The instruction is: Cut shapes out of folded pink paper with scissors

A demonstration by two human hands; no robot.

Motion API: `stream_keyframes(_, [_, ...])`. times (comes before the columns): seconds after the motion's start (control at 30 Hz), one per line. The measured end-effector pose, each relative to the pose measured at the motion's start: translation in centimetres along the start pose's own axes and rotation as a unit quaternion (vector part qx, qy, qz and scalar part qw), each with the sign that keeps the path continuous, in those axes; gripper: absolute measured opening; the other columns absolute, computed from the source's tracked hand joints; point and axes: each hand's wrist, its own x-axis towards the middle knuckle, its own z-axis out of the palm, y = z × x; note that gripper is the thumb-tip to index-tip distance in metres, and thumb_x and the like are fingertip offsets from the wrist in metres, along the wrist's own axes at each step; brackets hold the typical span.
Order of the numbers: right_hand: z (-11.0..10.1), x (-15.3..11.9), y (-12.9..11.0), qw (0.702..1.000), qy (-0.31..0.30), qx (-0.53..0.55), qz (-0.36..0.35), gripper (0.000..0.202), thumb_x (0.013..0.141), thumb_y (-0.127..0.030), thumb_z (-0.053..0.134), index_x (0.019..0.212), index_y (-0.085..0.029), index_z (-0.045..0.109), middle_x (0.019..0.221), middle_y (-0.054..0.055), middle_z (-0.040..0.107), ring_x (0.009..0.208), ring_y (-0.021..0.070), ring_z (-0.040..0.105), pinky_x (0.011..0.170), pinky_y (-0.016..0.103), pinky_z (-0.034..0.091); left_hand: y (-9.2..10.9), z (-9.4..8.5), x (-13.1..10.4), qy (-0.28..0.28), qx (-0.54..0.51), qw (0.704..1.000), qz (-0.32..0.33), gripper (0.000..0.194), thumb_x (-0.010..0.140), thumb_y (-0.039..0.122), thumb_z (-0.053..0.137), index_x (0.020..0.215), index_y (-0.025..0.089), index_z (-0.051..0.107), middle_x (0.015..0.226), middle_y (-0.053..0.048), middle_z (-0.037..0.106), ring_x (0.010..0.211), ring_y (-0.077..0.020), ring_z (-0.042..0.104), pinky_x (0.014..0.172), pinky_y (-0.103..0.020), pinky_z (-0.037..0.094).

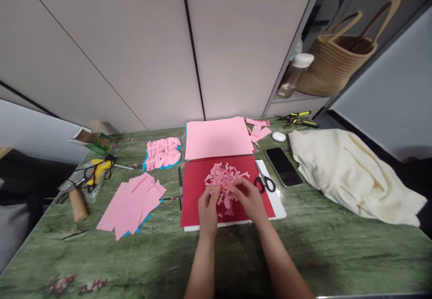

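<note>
Many small pink paper scraps (225, 175) lie heaped on a red sheet (194, 191), with white paper (275, 200) showing beneath it. My left hand (208, 207) is at the near left of the heap, its fingers pinched on a pink scrap. On the heap's right side is my right hand (249, 198), thumb and forefinger together at the scraps; what lies between them is too small to make out for certain. Black-handled scissors (265, 184) rest right of the red sheet, and a black pen (180, 187) lies along its left edge.
Behind the red sheet are large pink sheets (218, 138). Cut pink shapes (163, 153) and a pink paper pile (126, 204) lie left, near a yellow glue gun (99, 169). To the right are a phone (284, 167), cream cloth (344, 173) and pliers (300, 120).
</note>
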Motion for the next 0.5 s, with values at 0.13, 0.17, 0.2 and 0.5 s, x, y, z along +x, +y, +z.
stream_keyframes(0.13, [-0.01, 0.02, 0.18, 1.0, 0.013, 0.019, 0.008, 0.015, 0.079, -0.033, 0.059, 0.073, -0.02, 0.056, 0.069, 0.0, 0.058, 0.067, 0.0163, 0.056, 0.065, 0.028, 0.044, -0.13, -0.26, 0.32, -0.006, -0.123, 0.989, -0.087, 0.017, 0.066, 0.03, 0.067, 0.066, 0.014, 0.064, 0.067, 0.0, 0.057, 0.065, -0.0107, 0.053, 0.063, -0.021, 0.044])
stream_keyframes(0.17, [-0.01, 0.02, 0.22, 0.999, 0.016, 0.025, 0.011, 0.015, 0.08, -0.034, 0.059, 0.074, -0.02, 0.056, 0.068, 0.0, 0.057, 0.066, 0.0159, 0.055, 0.064, 0.027, 0.044, -0.05, -0.31, 0.37, -0.007, -0.146, 0.983, -0.108, 0.016, 0.065, 0.029, 0.068, 0.065, 0.013, 0.063, 0.067, 0.0, 0.057, 0.065, -0.0105, 0.054, 0.062, -0.021, 0.044])
stream_keyframes(0.2, [0.01, 0.01, 0.25, 0.999, 0.018, 0.031, 0.015, 0.016, 0.08, -0.034, 0.058, 0.075, -0.02, 0.055, 0.068, -0.001, 0.057, 0.065, 0.0157, 0.055, 0.064, 0.027, 0.044, 0.06, -0.33, 0.39, -0.006, -0.162, 0.978, -0.128, 0.017, 0.063, 0.028, 0.069, 0.064, 0.013, 0.063, 0.066, 0.0, 0.057, 0.064, -0.0103, 0.054, 0.06, -0.021, 0.044])
stream_keyframes(0.5, [0.13, 0.04, 0.46, 0.998, 0.011, 0.049, 0.039, 0.019, 0.08, -0.038, 0.059, 0.078, -0.02, 0.056, 0.066, -0.001, 0.06, 0.061, 0.0158, 0.058, 0.06, 0.028, 0.047, 0.13, -0.52, 0.37, -0.021, -0.192, 0.961, -0.199, 0.018, 0.063, 0.028, 0.07, 0.065, 0.013, 0.06, 0.065, 0.002, 0.057, 0.061, -0.0094, 0.055, 0.059, -0.021, 0.045])
